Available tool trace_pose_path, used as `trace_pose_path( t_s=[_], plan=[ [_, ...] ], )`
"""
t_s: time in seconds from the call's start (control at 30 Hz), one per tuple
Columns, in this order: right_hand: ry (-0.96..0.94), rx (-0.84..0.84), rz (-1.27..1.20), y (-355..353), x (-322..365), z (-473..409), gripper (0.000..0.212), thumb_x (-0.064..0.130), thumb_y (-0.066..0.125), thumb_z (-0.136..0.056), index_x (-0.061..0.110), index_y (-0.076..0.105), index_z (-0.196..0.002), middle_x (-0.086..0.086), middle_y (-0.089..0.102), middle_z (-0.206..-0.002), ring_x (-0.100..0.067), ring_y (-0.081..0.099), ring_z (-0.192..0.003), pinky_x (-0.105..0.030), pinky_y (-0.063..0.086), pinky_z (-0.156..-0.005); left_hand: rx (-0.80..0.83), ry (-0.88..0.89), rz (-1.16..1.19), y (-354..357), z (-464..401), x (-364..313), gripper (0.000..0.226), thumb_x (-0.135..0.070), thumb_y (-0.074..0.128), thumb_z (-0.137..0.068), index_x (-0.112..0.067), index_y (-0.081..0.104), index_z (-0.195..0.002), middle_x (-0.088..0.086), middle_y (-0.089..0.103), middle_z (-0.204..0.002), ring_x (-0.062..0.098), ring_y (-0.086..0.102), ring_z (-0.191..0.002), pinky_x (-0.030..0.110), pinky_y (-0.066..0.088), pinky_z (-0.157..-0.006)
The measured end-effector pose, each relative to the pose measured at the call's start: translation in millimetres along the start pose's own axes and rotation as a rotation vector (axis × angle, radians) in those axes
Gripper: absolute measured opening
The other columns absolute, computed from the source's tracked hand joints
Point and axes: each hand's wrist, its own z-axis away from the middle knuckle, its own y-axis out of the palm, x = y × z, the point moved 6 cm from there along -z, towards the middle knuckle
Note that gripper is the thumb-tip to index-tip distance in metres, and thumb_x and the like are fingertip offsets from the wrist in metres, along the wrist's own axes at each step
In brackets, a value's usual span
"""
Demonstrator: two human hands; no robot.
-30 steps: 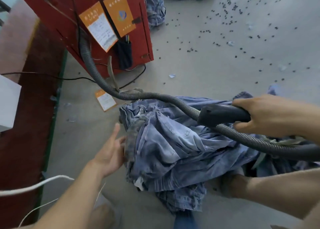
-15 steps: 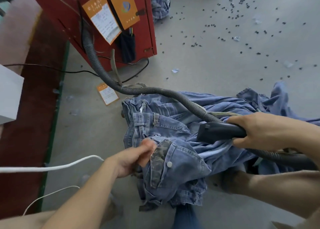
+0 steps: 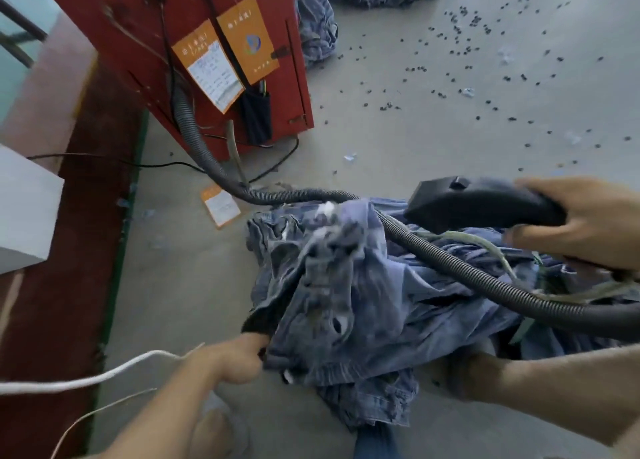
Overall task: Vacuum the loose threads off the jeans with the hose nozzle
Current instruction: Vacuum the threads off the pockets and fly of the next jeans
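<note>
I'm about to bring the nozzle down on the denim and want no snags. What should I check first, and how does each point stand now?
1. Right hand grips the nozzle: ok.
2. Left hand pinches the jeans edge: ok.
3. Nozzle mouth on the denim: not ok, it hangs above the fabric.
4. Hose off the work area: not ok, it lies across the jeans.
5. Fabric spread flat: not ok, bunched and folded.
6. Loose threads located: cannot tell, blurred.

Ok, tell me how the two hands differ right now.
The left hand sits low and pinches the edge of the jeans; the right hand is raised and wraps around the black nozzle. The left touches fabric, while the right holds the nozzle clear above it. Both have their fingers closed around something.
</note>
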Motion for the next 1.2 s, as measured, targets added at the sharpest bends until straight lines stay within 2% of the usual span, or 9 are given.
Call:
trace_pose_path(
  t_s=[0.1, 0.27, 0.33, 0.47, 0.6, 0.73, 0.83, 1.07, 1.2],
  plan=[
    [-0.043, 0.135, 0.318, 32, -4, -11, 0.029, 0.064, 0.066, -0.071, 0.057, 0.054, -0.096, 0.011, 0.067, -0.067, -0.006, 0.064, -0.058, -0.033, 0.051, -0.059, -0.101, -0.107, -0.012, 23, -33, 22, 0.033, -0.017, 0.052, -0.093, -0.01, 0.064, -0.122, 0.01, 0.067, -0.124, 0.026, 0.063, -0.112, 0.029, 0.047, -0.089],
    [-0.001, 0.241, 0.532, 57, -22, -14, 0.026, 0.054, 0.068, -0.085, 0.044, 0.055, -0.105, 0.013, 0.065, -0.076, -0.002, 0.06, -0.07, -0.024, 0.045, -0.06, -0.243, 0.116, 0.932, 17, -54, -12, 0.049, -0.047, 0.081, -0.073, -0.026, 0.073, -0.117, -0.005, 0.077, -0.113, 0.017, 0.071, -0.109, 0.035, 0.055, -0.098],
    [0.009, 0.232, 0.501, 59, -25, -16, 0.025, 0.053, 0.069, -0.085, 0.045, 0.057, -0.106, 0.015, 0.064, -0.071, -0.001, 0.06, -0.066, -0.023, 0.042, -0.058, -0.295, 0.079, 1.303, 11, -61, -13, 0.057, -0.04, 0.086, -0.079, -0.002, 0.071, -0.119, 0.015, 0.077, -0.113, 0.031, 0.073, -0.106, 0.044, 0.056, -0.096],
    [-0.008, 0.253, 0.466, 65, -25, -22, 0.023, 0.052, 0.069, -0.084, 0.046, 0.055, -0.102, 0.03, 0.062, -0.077, 0.008, 0.059, -0.072, -0.02, 0.038, -0.056, -0.62, -0.203, 1.452, 1, -46, 38, 0.016, -0.014, 0.073, -0.089, -0.002, 0.07, -0.1, 0.014, 0.076, -0.08, 0.024, 0.072, -0.061, 0.031, 0.055, -0.056],
    [-0.049, 0.211, 0.517, 77, -25, -33, 0.03, 0.056, 0.066, -0.083, 0.047, 0.054, -0.11, 0.023, 0.059, -0.077, 0.004, 0.056, -0.067, -0.016, 0.038, -0.057, -0.601, -0.211, 1.793, 1, -34, 67, 0.013, -0.018, 0.053, -0.086, -0.009, 0.062, -0.088, 0.014, 0.068, -0.083, 0.031, 0.062, -0.072, 0.037, 0.05, -0.071],
    [-0.128, 0.22, 0.559, 95, -8, -47, 0.03, 0.062, 0.059, -0.081, 0.049, 0.049, -0.106, 0.031, 0.051, -0.084, 0.006, 0.05, -0.072, -0.014, 0.034, -0.059, -0.528, 0.031, 1.927, -10, -29, 55, 0.05, -0.016, 0.06, -0.061, -0.005, 0.06, -0.109, 0.016, 0.057, -0.105, 0.037, 0.057, -0.091, 0.045, 0.049, -0.093],
    [-0.17, 0.235, 0.516, 118, 10, -53, 0.033, 0.067, 0.051, -0.076, 0.046, 0.047, -0.101, 0.021, 0.062, -0.102, -0.011, 0.06, -0.089, -0.033, 0.05, -0.076, -0.362, 0.132, 1.926, -10, -28, 41, 0.06, -0.022, 0.067, -0.07, 0.001, 0.066, -0.126, 0.023, 0.065, -0.125, 0.042, 0.06, -0.113, 0.05, 0.048, -0.107],
    [-0.19, 0.243, 0.413, 170, 55, -63, 0.026, 0.052, 0.064, -0.086, 0.032, 0.048, -0.091, 0.009, 0.056, -0.074, -0.015, 0.056, -0.069, -0.024, 0.034, -0.054, -0.137, 0.26, 1.786, -16, -20, 2, 0.073, -0.035, 0.088, -0.071, 0.002, 0.067, -0.131, 0.025, 0.064, -0.135, 0.042, 0.061, -0.127, 0.052, 0.051, -0.106],
    [-0.07, 0.022, 0.307, 141, 67, -69, 0.019, 0.048, 0.064, -0.089, 0.034, 0.051, -0.093, 0.006, 0.061, -0.07, -0.017, 0.059, -0.064, -0.029, 0.035, -0.051, -0.19, 0.287, 1.818, -19, -16, -3, 0.061, -0.051, 0.058, -0.098, -0.002, 0.066, -0.133, 0.026, 0.062, -0.138, 0.04, 0.063, -0.124, 0.049, 0.056, -0.097]
  ],
)
